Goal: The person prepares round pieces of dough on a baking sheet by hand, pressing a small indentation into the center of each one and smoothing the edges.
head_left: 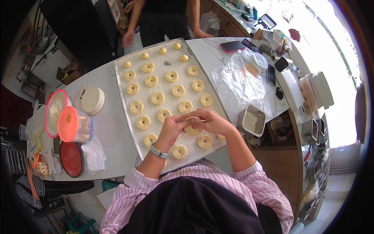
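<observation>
A piece of pale dough is held between my two hands over the near part of a large floured baking tray. My left hand pinches the dough's left side. My right hand curls over its upper and right side, fingers bent around it. My fingers partly hide the piece. Several flat dough rings lie in rows on the tray, each with a small hole. At the far end sit several round dough balls. My hands and forearms cover some of the nearer rings.
Right of the tray are a metal tin with flour, a crumpled plastic sheet and phones. On the left stand a pink-lidded tub, a cream kitchen scale and a red plate. Another person stands across the table.
</observation>
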Tool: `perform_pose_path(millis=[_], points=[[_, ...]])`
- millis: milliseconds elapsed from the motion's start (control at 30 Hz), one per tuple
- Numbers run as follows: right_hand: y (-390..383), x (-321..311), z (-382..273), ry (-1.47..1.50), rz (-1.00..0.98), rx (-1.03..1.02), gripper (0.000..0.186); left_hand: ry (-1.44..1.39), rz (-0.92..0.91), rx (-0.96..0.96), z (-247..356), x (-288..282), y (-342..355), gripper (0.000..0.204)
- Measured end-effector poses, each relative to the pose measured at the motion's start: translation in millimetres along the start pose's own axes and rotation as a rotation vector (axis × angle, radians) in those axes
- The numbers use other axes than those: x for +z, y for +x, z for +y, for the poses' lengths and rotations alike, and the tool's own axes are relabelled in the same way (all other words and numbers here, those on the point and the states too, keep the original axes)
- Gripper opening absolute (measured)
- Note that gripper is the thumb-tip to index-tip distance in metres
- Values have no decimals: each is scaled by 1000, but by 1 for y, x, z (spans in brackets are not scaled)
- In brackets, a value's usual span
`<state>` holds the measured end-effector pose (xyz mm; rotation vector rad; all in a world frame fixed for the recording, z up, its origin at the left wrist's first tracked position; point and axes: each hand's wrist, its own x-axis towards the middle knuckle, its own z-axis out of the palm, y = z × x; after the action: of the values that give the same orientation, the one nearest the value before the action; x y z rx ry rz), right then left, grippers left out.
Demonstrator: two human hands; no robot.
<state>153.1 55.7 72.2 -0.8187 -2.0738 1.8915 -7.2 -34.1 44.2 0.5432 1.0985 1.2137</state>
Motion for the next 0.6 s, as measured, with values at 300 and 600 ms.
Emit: perform_pose_path(millis=[300,600], points=[[-1,-3,-4,18,91,-35,47,-141,-29,7,0,0,-2,25],[6,-5,3,-28,50,-86,35,-43,10,21,-1,-5,2,24]])
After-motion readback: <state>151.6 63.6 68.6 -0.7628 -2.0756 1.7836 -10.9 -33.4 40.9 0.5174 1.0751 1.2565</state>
